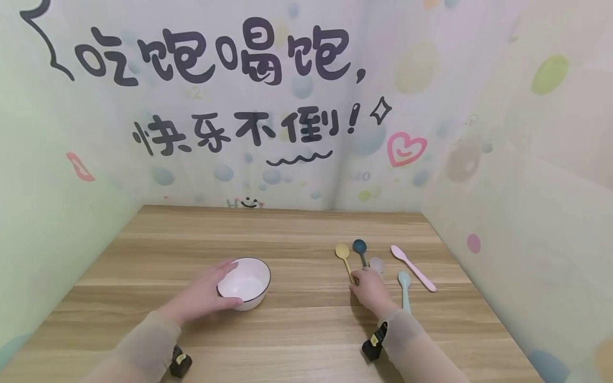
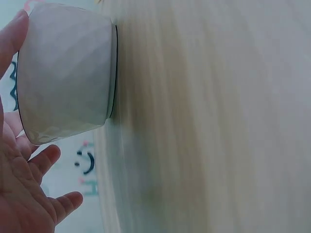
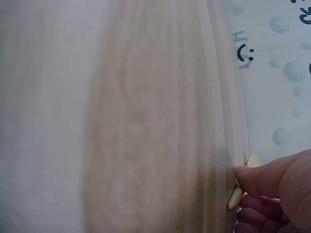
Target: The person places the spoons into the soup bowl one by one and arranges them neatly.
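Observation:
A white bowl [image 1: 246, 282] with a thin dark rim stands upright on the table. My left hand [image 1: 203, 292] holds it from the left, thumb on the near side and fingers at the far rim. The left wrist view shows the bowl's faceted outer wall [image 2: 68, 73], with some fingers spread away from it. Over on the right, my right hand [image 1: 371, 290] pinches the handle of a yellow spoon [image 1: 342, 251], whose head lies farther back. In the right wrist view the handle end [image 3: 235, 198] pokes out below the thumb.
Close to the right hand lie a dark blue spoon [image 1: 359, 246] and a pale translucent spoon [image 1: 377, 264], both partly hidden. Farther right are a light blue spoon [image 1: 404, 280] and a pink spoon [image 1: 414, 269]. Printed walls [image 1: 287, 181] enclose the wooden table [image 1: 287, 229] at the back and sides.

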Demonstrator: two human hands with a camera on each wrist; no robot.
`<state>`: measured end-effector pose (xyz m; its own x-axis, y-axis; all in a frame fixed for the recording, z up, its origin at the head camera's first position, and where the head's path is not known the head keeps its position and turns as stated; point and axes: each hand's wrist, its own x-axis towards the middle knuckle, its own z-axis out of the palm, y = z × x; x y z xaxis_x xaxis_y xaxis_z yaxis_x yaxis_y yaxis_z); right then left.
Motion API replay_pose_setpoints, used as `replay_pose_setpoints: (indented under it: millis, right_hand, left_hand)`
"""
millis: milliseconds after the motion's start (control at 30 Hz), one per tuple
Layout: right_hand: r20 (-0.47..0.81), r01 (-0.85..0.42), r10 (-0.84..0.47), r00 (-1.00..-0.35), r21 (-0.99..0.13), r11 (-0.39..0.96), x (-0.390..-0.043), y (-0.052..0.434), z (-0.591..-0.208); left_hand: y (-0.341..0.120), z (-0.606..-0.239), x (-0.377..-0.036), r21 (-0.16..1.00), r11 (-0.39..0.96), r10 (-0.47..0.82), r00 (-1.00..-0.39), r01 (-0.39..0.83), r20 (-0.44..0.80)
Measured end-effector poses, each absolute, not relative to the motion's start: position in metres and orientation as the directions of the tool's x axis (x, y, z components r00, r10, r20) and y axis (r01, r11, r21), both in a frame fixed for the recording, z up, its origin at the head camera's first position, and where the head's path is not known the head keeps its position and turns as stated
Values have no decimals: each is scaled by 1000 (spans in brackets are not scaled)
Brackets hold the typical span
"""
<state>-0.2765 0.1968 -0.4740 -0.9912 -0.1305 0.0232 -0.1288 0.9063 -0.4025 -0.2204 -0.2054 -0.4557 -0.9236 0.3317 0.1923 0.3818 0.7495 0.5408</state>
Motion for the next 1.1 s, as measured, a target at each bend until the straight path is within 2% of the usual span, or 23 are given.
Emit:
replay_pose_setpoints:
  millis: [200,633,1100]
  right_hand:
    - [18,-129,-133,-991,-404,906,-276,197,-473]
    - [2,-107,-118,-993,-430,896,-277,197,-470]
    - [-15,-83,-100,-995,-446,891,-276,199,-468]
  left_hand:
    - [-181,-457,-231,578,730,354,-925,364,136]
    - [-134,-456,-246,573,702,425,-894,423,138]
    - [-107,-453,-253,595,676,458,-881,434,121]
